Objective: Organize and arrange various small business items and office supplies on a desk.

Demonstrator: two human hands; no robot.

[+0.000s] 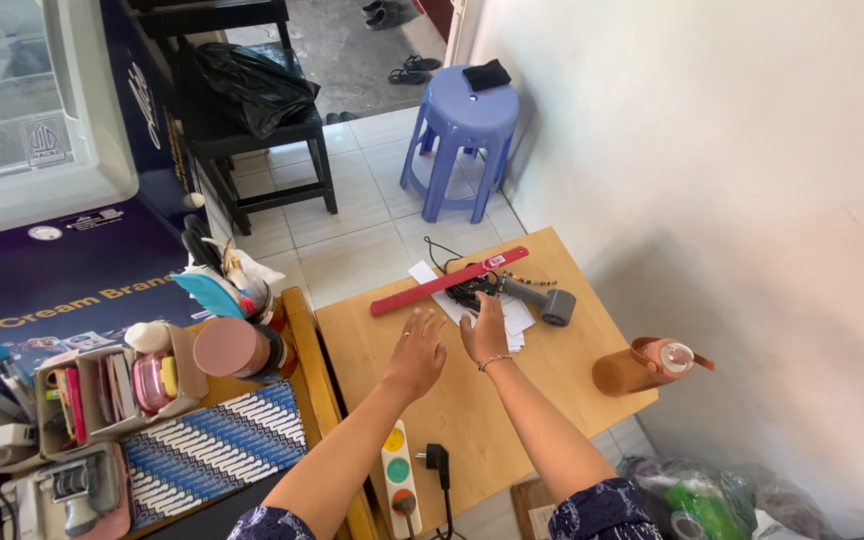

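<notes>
Both hands (449,345) hover flat, just short of the red ruler (449,280).

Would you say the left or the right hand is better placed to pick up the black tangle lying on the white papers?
Probably the right hand: its fingers already reach the black tangle on the white papers. The left hand hovers open over bare wooden table, farther away.

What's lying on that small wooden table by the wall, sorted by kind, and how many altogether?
Red strip: 1
Black cord bundle: 1, under the right hand
White papers: 1 stack
Grey dumbbell: 1
Orange bottle: 1, on its side
Power strip: 1
Black plug: 1
Total: 7
The left hand hovers over bare wood.
</notes>
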